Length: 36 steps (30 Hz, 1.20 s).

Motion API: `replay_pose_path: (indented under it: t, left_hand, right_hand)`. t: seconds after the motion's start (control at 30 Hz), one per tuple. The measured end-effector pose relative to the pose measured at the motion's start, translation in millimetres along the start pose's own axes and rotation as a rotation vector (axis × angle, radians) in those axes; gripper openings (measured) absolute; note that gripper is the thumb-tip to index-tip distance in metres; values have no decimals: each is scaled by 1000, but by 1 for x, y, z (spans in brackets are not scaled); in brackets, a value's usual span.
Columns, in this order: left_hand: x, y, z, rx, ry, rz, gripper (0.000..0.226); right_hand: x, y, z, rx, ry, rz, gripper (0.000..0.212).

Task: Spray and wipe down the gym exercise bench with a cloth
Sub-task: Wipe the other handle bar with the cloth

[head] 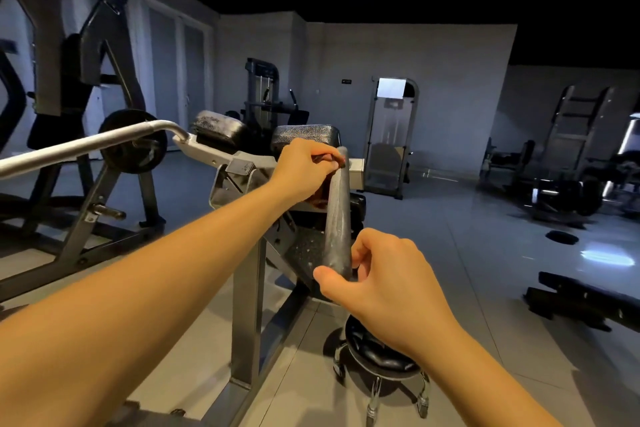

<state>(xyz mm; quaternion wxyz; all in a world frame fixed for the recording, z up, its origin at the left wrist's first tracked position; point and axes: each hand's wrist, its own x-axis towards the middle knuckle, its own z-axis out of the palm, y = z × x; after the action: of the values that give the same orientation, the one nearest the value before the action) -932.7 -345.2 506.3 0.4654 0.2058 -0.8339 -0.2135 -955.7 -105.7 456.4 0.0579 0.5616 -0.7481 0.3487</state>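
Observation:
A grey, dusty-looking bar handle (336, 218) slopes down from the exercise machine's frame (242, 166) toward me. My left hand (304, 166) has its fingers curled at the bar's upper end and grips a reddish-brown cloth (318, 198), which is mostly hidden under the palm. My right hand (377, 274) pinches the bar's lower end between thumb and curled fingers. Two black padded cushions (304, 135) of the machine sit just behind my left hand. No spray bottle is in view.
A long silver lever arm (86, 144) runs off to the left past a weight plate (133, 142). A black rolling stool (381, 357) stands under my right hand. Other machines line the back wall, and a dark bench (585, 302) lies at right.

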Motion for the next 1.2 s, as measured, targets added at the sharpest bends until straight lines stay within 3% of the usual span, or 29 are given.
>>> replay_pose_path:
  t: [0.17, 0.27, 0.5, 0.67, 0.83, 1.03, 1.2]
  left_hand:
    - [-121, 33, -53, -144, -197, 109, 22]
    - [-154, 42, -68, -149, -227, 134, 24]
    - [-44, 27, -29, 82, -112, 98, 14]
    - [25, 19, -4, 250, -92, 36, 18]
    - [-16, 21, -18, 137, -88, 94, 17]
    - [-141, 57, -74, 39, -289, 271, 21]
    - [-106, 61, -65, 182, -305, 279, 14]
  right_hand:
    - [-5, -3, -1, -7, 16, -38, 39]
    - [-5, -4, -1, 7, 14, -34, 37]
    - [-3, 2, 5, 51, 31, -37, 37]
    - [-3, 5, 6, 75, 9, -18, 36]
    - [-6, 3, 5, 104, 26, -17, 33]
    - [-10, 2, 8, 188, 83, -6, 33]
    - [-9, 5, 9, 151, 82, -22, 35]
